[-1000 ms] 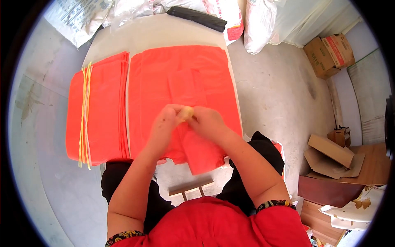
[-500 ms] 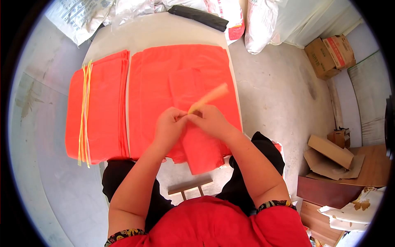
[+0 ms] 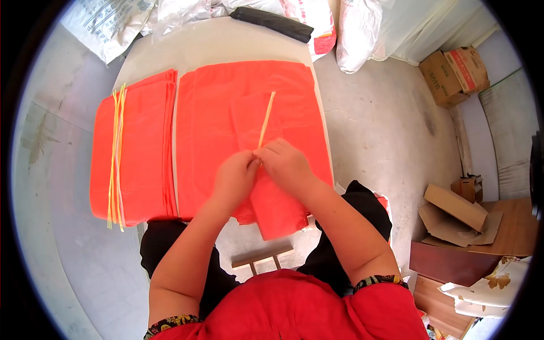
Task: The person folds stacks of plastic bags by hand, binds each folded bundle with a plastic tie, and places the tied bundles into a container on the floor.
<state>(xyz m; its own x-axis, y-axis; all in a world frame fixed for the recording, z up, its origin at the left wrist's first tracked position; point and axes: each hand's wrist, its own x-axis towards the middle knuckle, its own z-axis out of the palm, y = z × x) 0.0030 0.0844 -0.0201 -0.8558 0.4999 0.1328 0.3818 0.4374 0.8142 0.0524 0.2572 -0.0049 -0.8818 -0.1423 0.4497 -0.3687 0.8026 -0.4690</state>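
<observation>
My left hand (image 3: 234,174) and my right hand (image 3: 285,166) meet in a pinch over a folded red plastic bundle (image 3: 279,212). A thin yellow strip (image 3: 267,118) rises from between their fingertips, its free end pointing away from me. Both hands are closed at the strip's lower part, which the fingers hide. Beneath the bundle lies a wide stack of red plastic sheets (image 3: 211,105); the bundle's near end hangs past the table edge. To the left, several loose yellow strips (image 3: 117,156) rest across a second red stack (image 3: 144,136).
A black roll (image 3: 272,24) lies at the far edge of the pale table (image 3: 187,48), near white sacks (image 3: 360,34). Cardboard boxes (image 3: 453,76) stand on the floor at far right. An opened carton (image 3: 459,218) sits on a wooden surface at right.
The yellow strip's free end has swung left and now stands more upright, without blur. My right hand has turned slightly inward and closed over the pinch; my left hand has barely moved.
</observation>
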